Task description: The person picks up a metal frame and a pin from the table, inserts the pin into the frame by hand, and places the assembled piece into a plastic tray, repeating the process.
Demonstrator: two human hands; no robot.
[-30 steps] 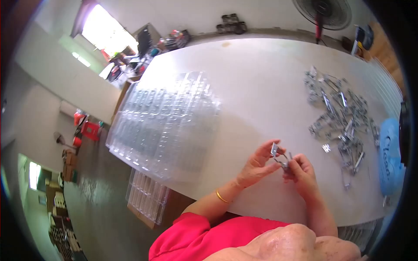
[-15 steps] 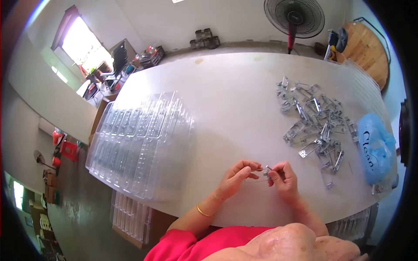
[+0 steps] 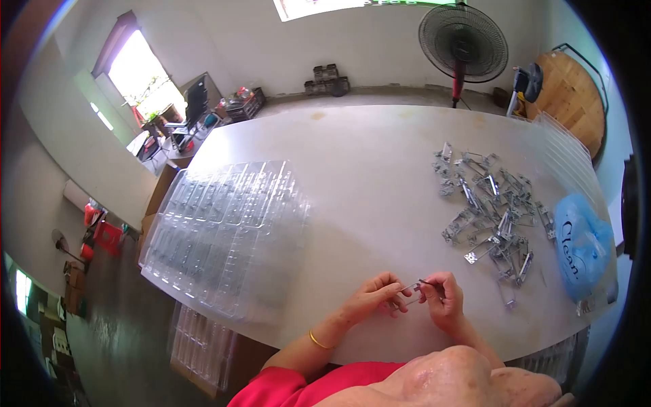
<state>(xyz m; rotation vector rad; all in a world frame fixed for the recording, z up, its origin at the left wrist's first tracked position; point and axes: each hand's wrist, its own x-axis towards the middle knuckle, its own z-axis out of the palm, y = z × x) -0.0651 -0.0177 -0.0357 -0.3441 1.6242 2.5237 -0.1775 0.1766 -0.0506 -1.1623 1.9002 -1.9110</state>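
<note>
Near the front of the table, my left hand (image 3: pixel 377 296) is closed in a pinch on one end of a small metal part with thin rods (image 3: pixel 411 289). My right hand (image 3: pixel 443 298) pinches the other end, its fingertips touching a dark, narrow piece. Both hands are close together, just above the tabletop. Fingers cover much of the part, so its full shape is hidden. To the right of my right hand lies a loose heap of similar silvery metal pieces (image 3: pixel 500 216) with rods and small plates.
Clear plastic trays (image 3: pixel 227 237) holding rows of parts are stacked at the left of the white table (image 3: pixel 366 156). A blue plastic bag (image 3: pixel 582 254) sits at the right edge, near clear sheets (image 3: pixel 566 146). Behind the table stands a fan (image 3: pixel 463 44).
The view has tilted up, so the table appears lower. My hands remain together on the metal part, whose rods now slant between the fingers at a different angle.
</note>
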